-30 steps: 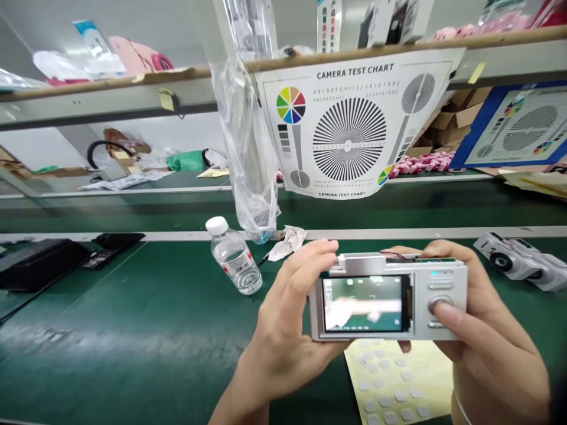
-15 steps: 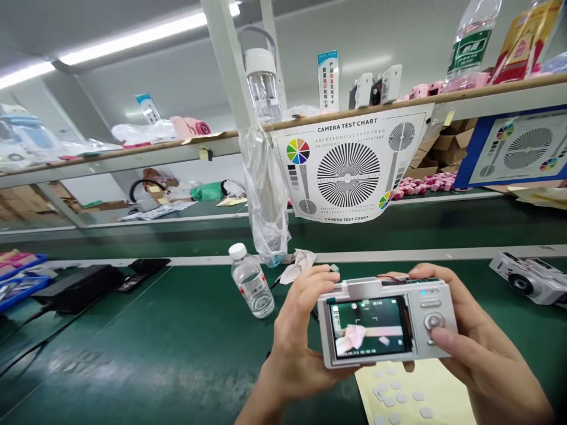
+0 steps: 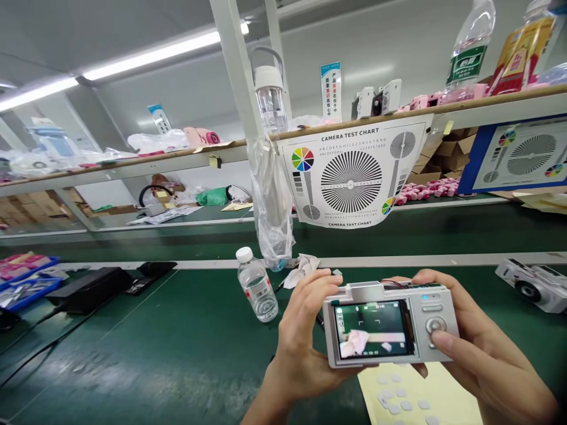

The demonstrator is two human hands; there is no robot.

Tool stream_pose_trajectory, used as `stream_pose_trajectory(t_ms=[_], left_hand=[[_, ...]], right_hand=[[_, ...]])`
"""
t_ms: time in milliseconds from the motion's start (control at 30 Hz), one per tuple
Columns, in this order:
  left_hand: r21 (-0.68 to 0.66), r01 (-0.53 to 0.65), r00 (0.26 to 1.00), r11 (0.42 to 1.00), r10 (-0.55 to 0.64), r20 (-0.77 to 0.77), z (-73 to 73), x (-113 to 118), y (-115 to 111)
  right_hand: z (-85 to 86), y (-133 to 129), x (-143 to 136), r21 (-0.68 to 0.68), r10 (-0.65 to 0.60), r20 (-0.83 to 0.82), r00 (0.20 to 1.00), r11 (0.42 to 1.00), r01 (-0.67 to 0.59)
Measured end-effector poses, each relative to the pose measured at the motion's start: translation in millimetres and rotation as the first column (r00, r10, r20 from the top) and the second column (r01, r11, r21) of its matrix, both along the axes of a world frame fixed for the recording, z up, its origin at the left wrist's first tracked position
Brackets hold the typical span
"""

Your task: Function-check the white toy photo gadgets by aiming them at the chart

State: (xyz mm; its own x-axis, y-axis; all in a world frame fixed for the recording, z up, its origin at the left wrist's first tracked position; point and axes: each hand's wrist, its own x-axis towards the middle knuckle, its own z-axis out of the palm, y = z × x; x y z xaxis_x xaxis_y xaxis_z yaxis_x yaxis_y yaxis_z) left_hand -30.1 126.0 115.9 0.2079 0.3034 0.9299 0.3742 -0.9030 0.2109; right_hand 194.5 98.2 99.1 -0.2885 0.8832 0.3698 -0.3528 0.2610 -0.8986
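Observation:
A silver digital camera (image 3: 392, 324) is held up between my two hands, its lit screen facing me. The screen shows a green surface with a crumpled pale tissue, and a small blue light glows at the upper right. My left hand (image 3: 305, 330) grips the camera's left end, fingers over the top and thumb below. My right hand (image 3: 478, 342) is closed round the right end, its thumb on the round button pad. Red wires show along the open top edge. Beneath lies a yellow sheet (image 3: 420, 392) with several small whitish pieces on it.
A camera test chart (image 3: 352, 177) hangs from the shelf ahead. A clear water bottle (image 3: 258, 284) and a crumpled tissue (image 3: 302, 270) are left of my hands. Another camera (image 3: 531, 284) lies at right. A black power adapter (image 3: 95, 290) and blue trays (image 3: 33, 289) are at far left.
The whole view has shifted slightly, so the surroundings sit a little lower and further right. Both hands keep their hold on the camera, and its screen picture has moved a little.

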Motion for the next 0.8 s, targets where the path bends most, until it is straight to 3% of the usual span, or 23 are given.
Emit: stream_pose_trajectory(t_ms=[233, 800], left_hand=[[0.005, -0.021, 1.0, 1.0, 0.021, -0.019, 0.5, 0.5, 0.9], [-0.032, 0.017, 1.0, 0.999, -0.017, 0.0, -4.1, 0.0, 2.5]], right_hand=[[5.6, 4.5, -3.8, 0.008, 0.043, -0.027, 0.999, 0.999, -0.043], [-1.9, 5.9, -1.4, 0.007, -0.026, -0.021, 0.999, 1.0, 0.026]])
